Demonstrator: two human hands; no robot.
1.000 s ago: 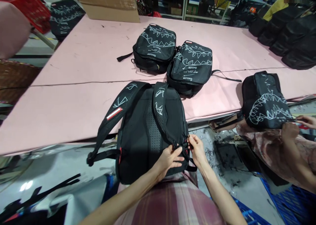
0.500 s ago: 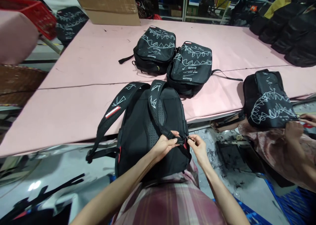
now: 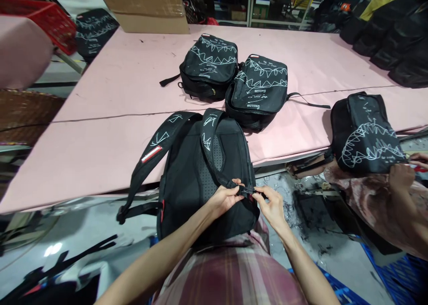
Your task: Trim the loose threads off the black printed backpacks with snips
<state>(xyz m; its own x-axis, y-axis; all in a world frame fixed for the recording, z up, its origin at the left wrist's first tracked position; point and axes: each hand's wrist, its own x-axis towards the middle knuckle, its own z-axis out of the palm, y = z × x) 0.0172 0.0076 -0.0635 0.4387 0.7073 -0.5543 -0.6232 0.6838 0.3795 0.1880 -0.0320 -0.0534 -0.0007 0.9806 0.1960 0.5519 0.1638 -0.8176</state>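
A black backpack (image 3: 194, 180) with white line drawings lies back-side up, half on the pink table (image 3: 100, 131) and half on my lap. My left hand (image 3: 224, 198) pinches the lower end of the right shoulder strap (image 3: 214, 158) at its buckle. My right hand (image 3: 271, 203) pinches the same strap webbing from the other side, fingertips almost meeting the left hand's. The left shoulder strap (image 3: 150, 155) with a red-and-white tag trails off over the table edge.
Two more black backpacks (image 3: 209, 64) (image 3: 259, 86) lie face up mid-table. A cardboard box (image 3: 147, 6) stands at the back. On the right another person's hands (image 3: 401, 175) hold a backpack (image 3: 364, 135). More black bags are piled at the far right (image 3: 394, 42). A red crate (image 3: 43, 15) sits at the far left.
The backpack slid slightly toward me and both hands rose along the strap's lower end. My hands drew closer together at the buckle.
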